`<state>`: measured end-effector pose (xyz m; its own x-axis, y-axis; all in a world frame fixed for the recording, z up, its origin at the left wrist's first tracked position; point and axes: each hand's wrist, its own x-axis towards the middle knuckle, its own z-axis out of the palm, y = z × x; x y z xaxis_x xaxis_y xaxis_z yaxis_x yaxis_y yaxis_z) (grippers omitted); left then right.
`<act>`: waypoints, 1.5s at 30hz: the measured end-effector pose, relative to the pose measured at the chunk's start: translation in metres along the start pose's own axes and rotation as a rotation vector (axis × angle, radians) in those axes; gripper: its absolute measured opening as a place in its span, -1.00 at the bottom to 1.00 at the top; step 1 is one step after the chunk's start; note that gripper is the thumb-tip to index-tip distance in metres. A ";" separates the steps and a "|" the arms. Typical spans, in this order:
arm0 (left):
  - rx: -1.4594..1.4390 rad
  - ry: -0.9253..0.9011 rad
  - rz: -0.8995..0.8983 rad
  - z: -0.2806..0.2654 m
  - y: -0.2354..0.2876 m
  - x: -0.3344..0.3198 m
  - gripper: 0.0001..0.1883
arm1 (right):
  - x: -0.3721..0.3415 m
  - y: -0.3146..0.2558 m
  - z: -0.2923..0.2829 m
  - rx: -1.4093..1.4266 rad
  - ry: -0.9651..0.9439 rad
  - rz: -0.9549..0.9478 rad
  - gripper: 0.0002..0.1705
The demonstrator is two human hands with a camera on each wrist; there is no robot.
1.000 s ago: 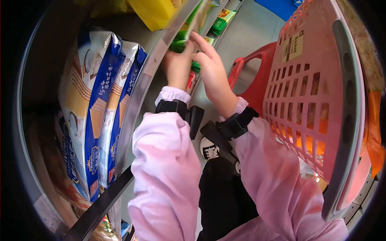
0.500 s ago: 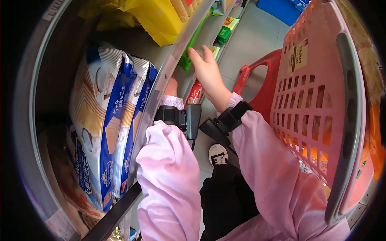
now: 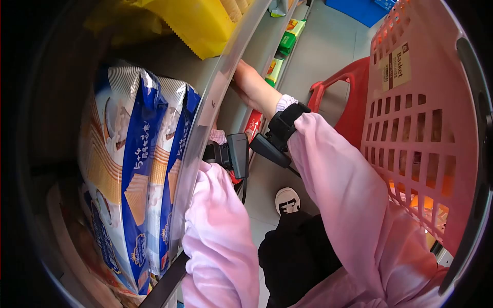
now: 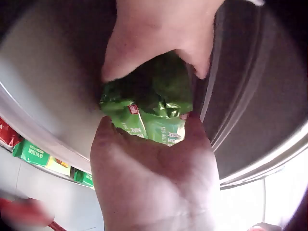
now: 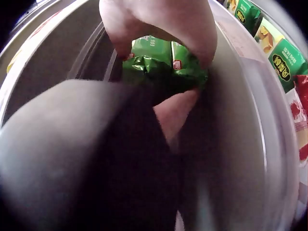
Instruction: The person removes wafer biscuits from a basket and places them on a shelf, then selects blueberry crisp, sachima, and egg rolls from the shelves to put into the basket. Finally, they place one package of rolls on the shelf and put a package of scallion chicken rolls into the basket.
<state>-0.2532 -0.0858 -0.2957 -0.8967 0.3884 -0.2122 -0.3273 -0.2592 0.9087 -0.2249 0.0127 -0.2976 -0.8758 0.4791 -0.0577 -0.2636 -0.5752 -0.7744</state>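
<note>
A crinkled green packet [image 4: 149,98] lies between both hands inside a shelf. In the left wrist view, my left hand [image 4: 161,38] comes from above and grips its dark end, while my right hand [image 4: 154,178] holds the lettered end from below. The right wrist view has the packet [image 5: 149,62] under my right hand [image 5: 163,21], with part of my left hand [image 5: 177,110] at its lower edge. From the head view, the shelf edge hides nearly all of the left hand and the fingers of the right hand [image 3: 254,92].
Blue and white wafer bags [image 3: 123,169] stand on the left, below a yellow bag [image 3: 200,25]. A clear shelf lip [image 3: 210,108] runs beside the arms. On the right are a pink basket [image 3: 411,118] and a red handle [image 3: 354,95]. Small green packs [image 3: 286,43] line a lower shelf.
The green packet has gone out of the head view behind the shelf lip. The right hand has moved in after it, to the left, and the left hand has sunk from sight.
</note>
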 end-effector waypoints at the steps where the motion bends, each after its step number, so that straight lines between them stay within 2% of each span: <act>1: -0.002 0.002 0.000 -0.002 0.000 -0.001 -0.64 | 0.002 0.003 -0.002 -0.029 -0.016 0.013 -0.18; 3: -0.005 0.002 -0.003 -0.004 -0.001 -0.002 -0.64 | 0.002 0.004 -0.004 -0.087 -0.048 0.041 -0.16; 6: -0.013 -0.003 0.002 -0.010 -0.002 -0.005 -0.64 | -0.007 0.005 0.000 -0.130 0.082 0.112 -0.57; 9: 0.058 -0.023 0.077 -0.021 -0.005 -0.014 -0.64 | -0.031 0.007 0.006 -0.204 0.164 0.183 -0.55; 10: 0.068 -0.036 0.102 -0.024 -0.006 -0.017 -0.64 | -0.043 0.006 0.006 -0.234 0.143 0.186 -0.48; 12: -0.043 -0.043 0.049 -0.025 0.002 -0.031 -0.64 | -0.064 0.008 0.011 -0.180 0.130 0.228 -0.43; 13: -0.195 -0.012 -0.063 -0.015 0.020 -0.047 -0.63 | -0.074 0.008 0.013 -0.153 0.123 0.247 -0.40; 14: -0.196 -0.047 -0.083 -0.016 0.026 -0.056 -0.64 | -0.085 0.008 0.013 -0.157 0.113 0.289 -0.35; 17: -0.205 0.017 -0.086 -0.017 0.041 -0.089 -0.64 | -0.122 -0.011 0.030 -0.069 -0.108 0.208 -0.32; 21: -0.180 0.135 -0.039 -0.024 0.037 -0.103 -0.59 | -0.147 -0.027 0.043 -0.130 -0.108 0.322 -0.23; 22: -0.184 0.218 -0.077 -0.024 0.038 -0.106 -0.59 | -0.144 -0.016 0.039 -0.232 0.004 0.408 -0.25; 25: -0.245 0.338 -0.097 -0.039 0.028 -0.099 -0.60 | -0.124 -0.029 0.028 -0.423 0.040 0.392 -0.28; 26: -0.218 0.266 -0.065 -0.043 0.026 -0.096 -0.59 | -0.117 -0.029 0.029 -0.469 0.230 0.229 -0.29; 27: -0.204 0.296 -0.067 -0.046 0.023 -0.095 -0.58 | -0.105 -0.024 0.024 -0.460 0.414 0.089 -0.26; 28: -0.190 0.326 -0.070 -0.045 0.023 -0.097 -0.58 | -0.093 -0.024 0.018 -0.425 0.520 -0.051 -0.21; 29: -0.174 0.356 -0.073 -0.045 0.023 -0.098 -0.57 | -0.079 -0.017 0.001 -0.529 0.515 -0.214 -0.11; 31: -0.202 0.339 -0.067 -0.045 0.021 -0.097 -0.56 | -0.063 -0.021 -0.003 -0.489 0.559 -0.206 -0.04; 33: -0.211 0.343 -0.068 -0.044 0.020 -0.095 -0.55 | -0.053 -0.017 -0.003 -0.412 0.475 -0.132 -0.01; 34: -0.256 0.235 -0.092 -0.047 0.020 -0.093 -0.55 | -0.049 -0.014 -0.004 -0.373 0.435 -0.096 0.00; 37: -0.256 0.265 -0.124 -0.043 0.024 -0.097 -0.53 | -0.037 -0.004 -0.010 -0.460 0.357 -0.122 0.00; 41: -0.252 0.268 -0.153 -0.047 0.022 -0.096 -0.50 | -0.040 -0.005 -0.003 -0.620 0.384 -0.191 -0.08; 45: -0.291 0.243 -0.159 -0.047 0.021 -0.095 -0.49 | -0.028 0.003 -0.013 -0.743 0.356 -0.163 -0.07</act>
<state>-0.1889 -0.1702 -0.2730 -0.8610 0.2325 -0.4523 -0.5069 -0.4657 0.7254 -0.1960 0.0062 -0.3070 -0.6370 0.7708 -0.0075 0.0680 0.0466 -0.9966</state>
